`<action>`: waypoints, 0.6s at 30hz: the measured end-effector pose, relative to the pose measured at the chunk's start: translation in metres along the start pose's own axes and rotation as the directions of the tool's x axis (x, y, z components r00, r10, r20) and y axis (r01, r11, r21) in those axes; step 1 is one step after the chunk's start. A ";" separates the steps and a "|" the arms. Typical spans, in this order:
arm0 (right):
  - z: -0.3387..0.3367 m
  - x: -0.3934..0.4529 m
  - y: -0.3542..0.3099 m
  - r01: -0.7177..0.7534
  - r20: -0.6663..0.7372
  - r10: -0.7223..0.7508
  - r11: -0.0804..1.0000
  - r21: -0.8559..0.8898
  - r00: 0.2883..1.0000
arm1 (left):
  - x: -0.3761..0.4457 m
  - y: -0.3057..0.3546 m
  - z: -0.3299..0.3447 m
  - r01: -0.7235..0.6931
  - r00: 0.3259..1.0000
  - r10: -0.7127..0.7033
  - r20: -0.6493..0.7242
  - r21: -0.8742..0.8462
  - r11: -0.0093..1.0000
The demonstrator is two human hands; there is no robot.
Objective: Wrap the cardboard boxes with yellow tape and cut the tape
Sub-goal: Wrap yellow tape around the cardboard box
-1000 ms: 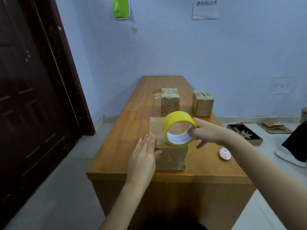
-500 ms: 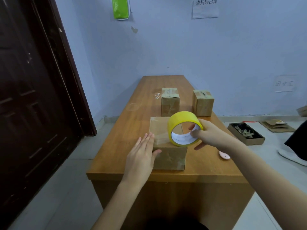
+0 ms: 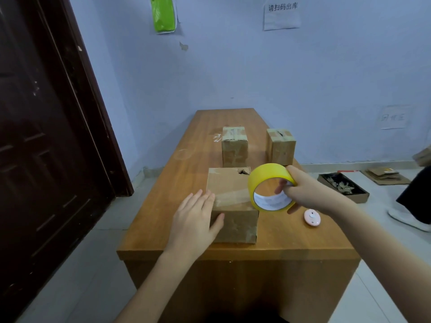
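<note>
Nearest, the left hand [image 3: 197,220] lies flat with straight fingers against the left side of a cardboard box [image 3: 232,206], the fingertips reaching onto its top edge and the thumb pressed to its front face. The box is squat and brown, its faces creased and dull, with a small dark tear near the far right corner of the top. A pale, glossy strip of tape [image 3: 231,197] runs across its top from the left fingertips toward the right hand.

The right hand [image 3: 305,192] grips a roll of yellow tape [image 3: 270,186], fingers hooked through the core and thumb over the outer band. The roll is a wide smooth ring with a white inner liner, held on edge just past the box's right top edge. Just right of and below that hand a small round pink object [image 3: 312,217] lies on the wooden table [image 3: 193,169], whose top is smooth orange-brown.

Beyond both hands stand two smaller cardboard boxes, the left one [image 3: 234,145] and the right one [image 3: 280,145], both upright and well apart from the near box, each with tape on its top flaps.
</note>
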State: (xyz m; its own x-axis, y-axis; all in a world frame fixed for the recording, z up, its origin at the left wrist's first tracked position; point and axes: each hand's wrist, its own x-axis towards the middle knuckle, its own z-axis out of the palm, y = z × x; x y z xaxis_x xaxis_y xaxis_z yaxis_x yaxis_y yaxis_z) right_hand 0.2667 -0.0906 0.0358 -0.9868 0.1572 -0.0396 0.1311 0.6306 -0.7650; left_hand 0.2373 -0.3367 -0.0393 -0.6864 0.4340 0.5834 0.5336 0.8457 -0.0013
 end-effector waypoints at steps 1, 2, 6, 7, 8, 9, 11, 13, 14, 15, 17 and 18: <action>-0.001 0.002 0.000 0.000 0.008 0.000 1.000 -0.016 1.000 | 0.004 0.001 -0.004 -0.008 1.000 0.008 -0.003 0.030 1.000; -0.002 0.003 0.001 0.000 0.012 0.000 0.999 -0.032 1.000 | 0.008 0.003 -0.006 -0.014 1.000 0.014 0.006 0.048 0.999; -0.005 0.003 0.004 -0.004 -0.001 0.004 0.999 -0.048 1.000 | 0.010 0.022 -0.001 -0.088 0.992 0.086 0.088 0.023 0.996; -0.005 0.002 0.005 -0.001 0.001 0.001 0.998 -0.057 1.000 | 0.008 0.024 0.002 -0.086 0.991 0.083 0.109 0.024 0.996; -0.005 0.002 0.005 0.006 0.009 -0.005 0.997 -0.072 1.000 | 0.006 0.024 0.004 -0.076 0.990 0.075 0.117 0.006 0.997; -0.005 0.002 0.004 0.016 0.019 -0.015 0.996 -0.089 1.000 | 0.005 0.022 0.006 -0.067 0.993 0.069 0.099 -0.024 0.997; -0.006 0.002 0.000 0.033 0.048 -0.027 0.992 -0.123 0.999 | 0.003 0.017 0.009 -0.073 0.996 0.076 0.040 -0.069 0.995; -0.008 0.004 -0.004 0.039 0.072 -0.027 0.985 -0.171 0.997 | 0.002 0.014 0.010 -0.075 0.997 0.076 0.012 -0.084 0.994; -0.010 0.005 -0.003 0.035 0.070 -0.021 0.979 -0.202 0.997 | 0.002 0.013 0.009 -0.072 0.997 0.074 0.015 -0.082 0.994; -0.012 0.005 0.000 0.027 0.058 -0.014 0.971 -0.237 0.998 | 0.002 0.014 0.008 -0.074 0.997 0.075 0.016 -0.075 0.994; -0.015 0.005 0.010 -0.009 0.021 0.015 0.957 -0.288 1.000 | 0.003 0.016 0.007 -0.069 0.997 0.071 0.040 -0.052 0.996; -0.015 0.004 0.017 -0.035 0.012 0.041 0.958 -0.286 0.999 | 0.003 0.018 0.006 -0.057 0.996 0.060 0.063 -0.047 0.997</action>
State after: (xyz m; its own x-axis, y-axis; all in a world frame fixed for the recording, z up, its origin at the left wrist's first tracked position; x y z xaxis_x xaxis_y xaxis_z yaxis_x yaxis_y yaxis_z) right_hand 0.2663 -0.0683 0.0322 -0.9818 0.1731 -0.0786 0.1876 0.8154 -0.5477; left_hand 0.2415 -0.3185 -0.0424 -0.6832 0.5025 0.5299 0.5942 0.8043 0.0036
